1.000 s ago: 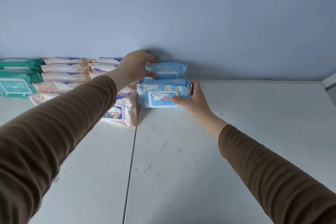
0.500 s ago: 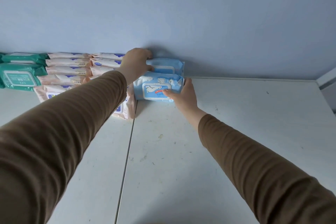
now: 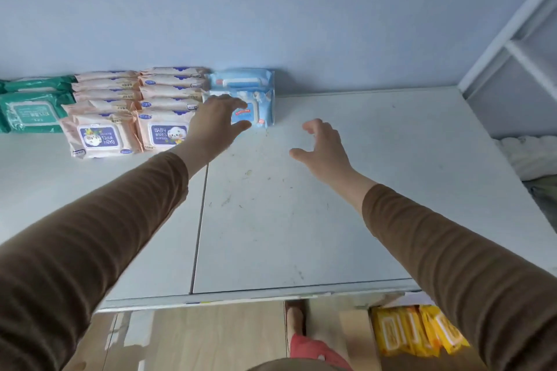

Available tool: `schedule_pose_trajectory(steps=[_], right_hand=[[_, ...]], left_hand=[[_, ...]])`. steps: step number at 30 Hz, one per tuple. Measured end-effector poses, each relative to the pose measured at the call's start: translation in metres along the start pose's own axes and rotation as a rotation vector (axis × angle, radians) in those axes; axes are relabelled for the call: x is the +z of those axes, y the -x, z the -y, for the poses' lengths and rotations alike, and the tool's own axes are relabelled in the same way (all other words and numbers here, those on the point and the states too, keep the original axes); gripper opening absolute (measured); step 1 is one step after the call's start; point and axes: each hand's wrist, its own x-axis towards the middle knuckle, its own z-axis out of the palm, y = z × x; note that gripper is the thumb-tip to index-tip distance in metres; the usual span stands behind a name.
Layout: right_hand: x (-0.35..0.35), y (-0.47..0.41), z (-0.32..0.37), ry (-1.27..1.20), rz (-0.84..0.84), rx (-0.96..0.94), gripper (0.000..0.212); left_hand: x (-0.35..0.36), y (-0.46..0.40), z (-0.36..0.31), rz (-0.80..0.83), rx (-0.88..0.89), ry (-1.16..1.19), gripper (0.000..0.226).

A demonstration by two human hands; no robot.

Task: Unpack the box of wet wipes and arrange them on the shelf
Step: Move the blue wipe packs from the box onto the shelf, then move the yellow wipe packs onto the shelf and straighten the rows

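Observation:
Two light blue wipe packs stand against the wall on the white shelf (image 3: 331, 205): a front pack (image 3: 262, 108) and another behind it (image 3: 241, 80). My left hand (image 3: 217, 123) hovers in front of the front blue pack with relaxed fingers, partly covering it and holding nothing. My right hand (image 3: 324, 146) is off the packs, open above the shelf to their right. Left of the blue packs are two rows of peach baby-wipe packs (image 3: 164, 129) and green packs (image 3: 30, 111). A box with yellow packs (image 3: 416, 334) sits on the floor below.
The blue wall (image 3: 271, 9) backs the shelf. A white frame (image 3: 512, 39) rises at the right edge, with white cloth (image 3: 530, 156) beside it. The shelf's front edge (image 3: 256, 295) lies near me, with wooden floor below.
Both hands have let go of the front blue pack and drawn back toward me. The right hand moved right and away. The view dropped, showing the shelf's front edge and the floor.

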Motion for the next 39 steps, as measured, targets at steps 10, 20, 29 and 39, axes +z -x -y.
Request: schedule_pose_trajectory(steps=[10, 20, 29, 39], right_hand=[[-0.065, 0.215, -0.048, 0.154, -0.05, -0.04, 0.046], [-0.114, 0.364, -0.188, 0.156, -0.098, 0.126, 0.028], [-0.09, 0.446, -0.393, 0.005, 0.051, 0.562, 0.029], [0.025, 0.455, -0.577, -0.227, 0.102, 0.903, 0.033]], left_hand=[[0.037, 0.176, -0.117, 0.116, 0.237, 0.11, 0.039], [0.129, 0.292, -0.256, 0.251, 0.434, 0.224, 0.033], [0.302, 0.356, -0.343, 0.618, 0.385, 0.103, 0.038], [0.523, 0.363, -0.347, 0.897, 0.503, -0.304, 0.046]])
